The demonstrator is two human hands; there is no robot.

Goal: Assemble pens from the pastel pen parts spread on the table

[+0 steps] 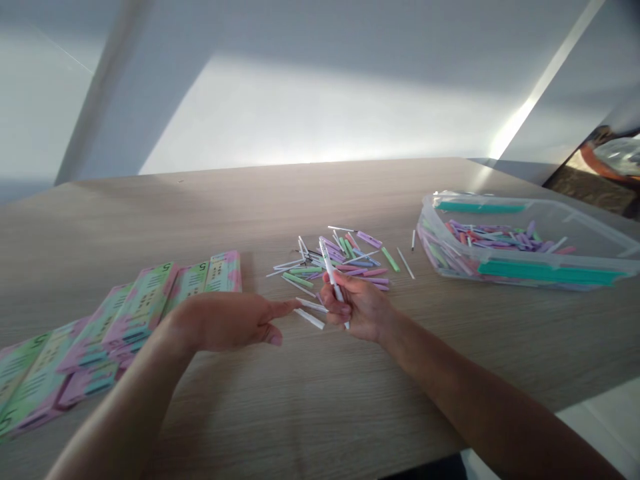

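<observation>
Beside pen parts (pixel 356 272), plastic tub (pixel 550 269)

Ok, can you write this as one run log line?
right hand: holds white stick | left hand: beside white pieces | table: loose coloured sticks | tub: more sticks

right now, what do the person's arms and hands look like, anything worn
The left hand and right hand are bare: no gloves, rings or watch show. The left forearm and right forearm are uncovered, with no sleeves in view.
</observation>
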